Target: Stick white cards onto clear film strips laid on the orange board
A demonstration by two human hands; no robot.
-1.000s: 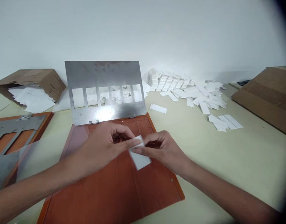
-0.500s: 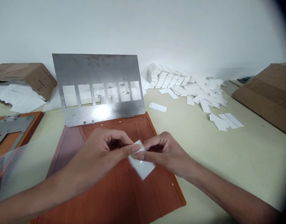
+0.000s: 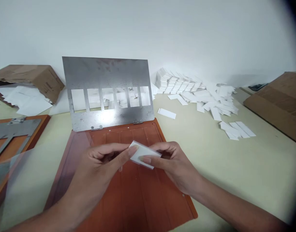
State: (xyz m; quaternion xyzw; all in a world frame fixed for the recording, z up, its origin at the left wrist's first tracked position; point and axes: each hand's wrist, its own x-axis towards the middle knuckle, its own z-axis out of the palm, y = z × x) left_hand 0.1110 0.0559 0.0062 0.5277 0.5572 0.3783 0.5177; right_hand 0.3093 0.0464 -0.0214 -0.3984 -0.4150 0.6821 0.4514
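Both hands hold one small white card (image 3: 143, 152) with clear film showing along its edges. My left hand (image 3: 102, 167) pinches its left corner between thumb and fingers. On the other side, my right hand (image 3: 171, 161) grips it, thumb on top and fingers underneath. Below the hands lies a reddish-brown board (image 3: 138, 199) with shallow grooves. Hinged to the board's far edge, a metal plate (image 3: 109, 72) with a row of rectangular windows stands raised. A transparent sheet (image 3: 63, 167) lies over the board's left side, partly behind my left arm.
Stacked white strips (image 3: 177, 82) stand against the wall, with loose white strips (image 3: 211, 100) spilling in front. A few white cards (image 3: 237, 130) lie nearer. A cardboard box (image 3: 278, 103) sits at right, another box (image 3: 41, 80) with papers at left. A second framed board (image 3: 39, 135) is at left.
The white card has been turned between my hands, from hanging corner-down to lying more sideways. My hands have shifted their grip slightly. The view has moved a little to the left.
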